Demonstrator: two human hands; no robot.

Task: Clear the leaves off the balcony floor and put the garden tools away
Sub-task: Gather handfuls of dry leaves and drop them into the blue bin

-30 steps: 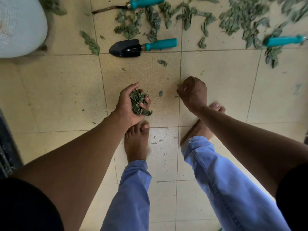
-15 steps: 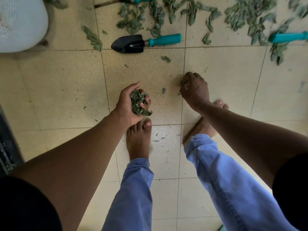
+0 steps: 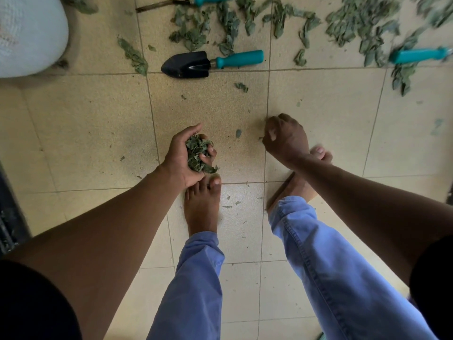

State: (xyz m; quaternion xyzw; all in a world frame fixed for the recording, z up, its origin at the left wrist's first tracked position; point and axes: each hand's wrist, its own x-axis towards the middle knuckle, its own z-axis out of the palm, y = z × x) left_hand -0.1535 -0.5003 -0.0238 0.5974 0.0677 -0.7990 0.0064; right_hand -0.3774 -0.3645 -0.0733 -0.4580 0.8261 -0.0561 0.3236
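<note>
My left hand (image 3: 182, 158) is cupped low over the tiled floor (image 3: 85, 133) and grips a clump of dry green leaves (image 3: 197, 153). My right hand (image 3: 285, 138) hovers just to its right, fingers curled in against the thumb; a hint of green shows at the fingertips, the rest is hidden. A black trowel (image 3: 186, 65) with a teal handle lies beyond both hands. A second teal-handled tool (image 3: 210, 0) lies at the top edge, a third (image 3: 419, 55) at the far right. Loose leaves (image 3: 355, 28) are strewn along the top.
A white rounded sack or pot (image 3: 29, 35) stands at the top left. A dark frame (image 3: 9, 212) runs along the left edge. My bare feet (image 3: 201, 207) stand just below the hands. Small leaf crumbs (image 3: 238, 133) dot the tiles between the hands.
My right hand reached down to the floor with its fingertips half a second ago and has since drawn back a little with the fingers curled. My left hand keeps its clump of leaves.
</note>
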